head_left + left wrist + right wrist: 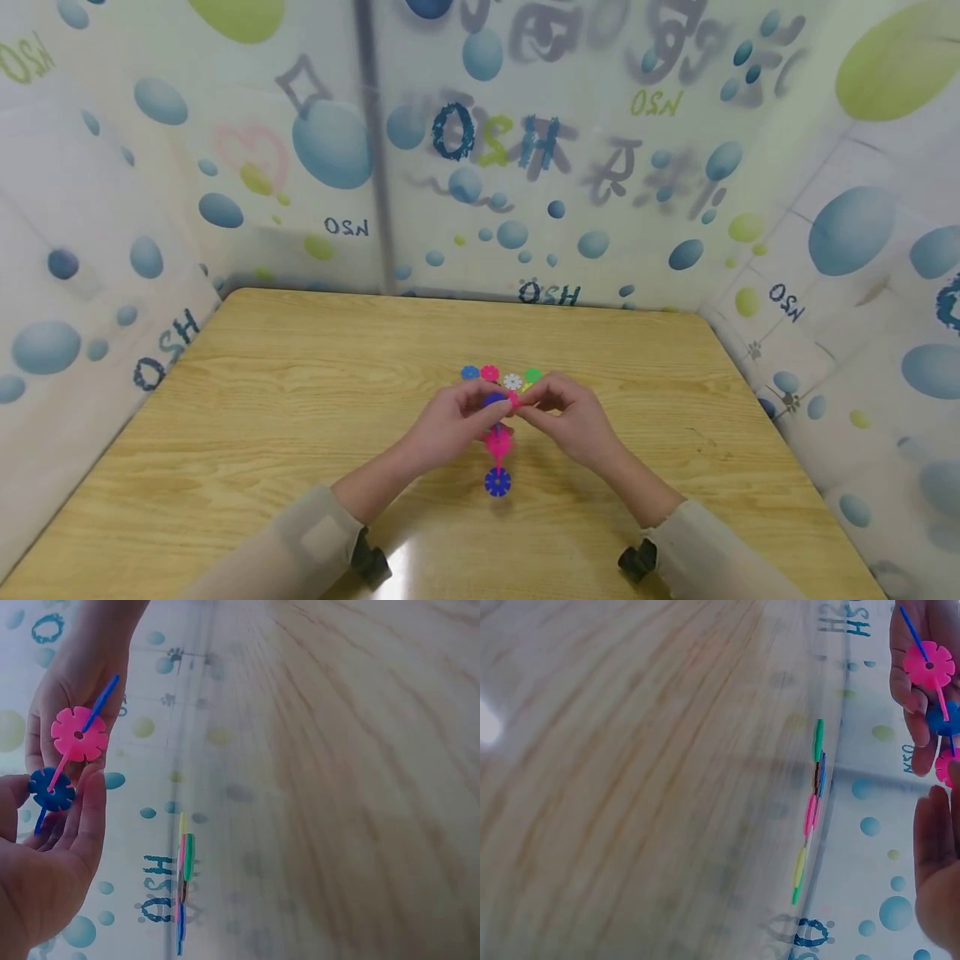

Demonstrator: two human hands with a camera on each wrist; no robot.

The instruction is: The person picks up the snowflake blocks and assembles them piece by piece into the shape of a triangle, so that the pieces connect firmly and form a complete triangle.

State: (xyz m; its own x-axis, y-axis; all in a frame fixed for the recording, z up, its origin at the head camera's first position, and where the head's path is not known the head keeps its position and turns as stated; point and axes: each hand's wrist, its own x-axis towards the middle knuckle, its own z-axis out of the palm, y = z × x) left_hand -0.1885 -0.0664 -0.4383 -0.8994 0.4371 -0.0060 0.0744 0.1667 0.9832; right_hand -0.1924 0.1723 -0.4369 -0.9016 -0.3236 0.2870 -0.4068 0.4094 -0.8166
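Both hands meet over the middle of the table, working on a chain of notched plastic snowflake discs. My left hand (pixel 448 421) pinches the chain at a blue disc (pixel 51 789) between thumb and fingers. From the other side my right hand (pixel 573 417) pinches a pink disc (pixel 513 402) at the chain's far end, against the blue one. Toward me the chain carries on through another pink disc (pixel 498 443) to a dark blue disc (pixel 497 482) at its near end. The discs slot into each other at angles.
Behind the hands lie loose discs on the wooden table (pixel 300 375): blue (pixel 470 372), pink (pixel 490 372), white (pixel 512 381), green (pixel 533 375) and others partly hidden by the fingers. Bubble-patterned curtains (pixel 480 225) enclose the table at the back and both sides.
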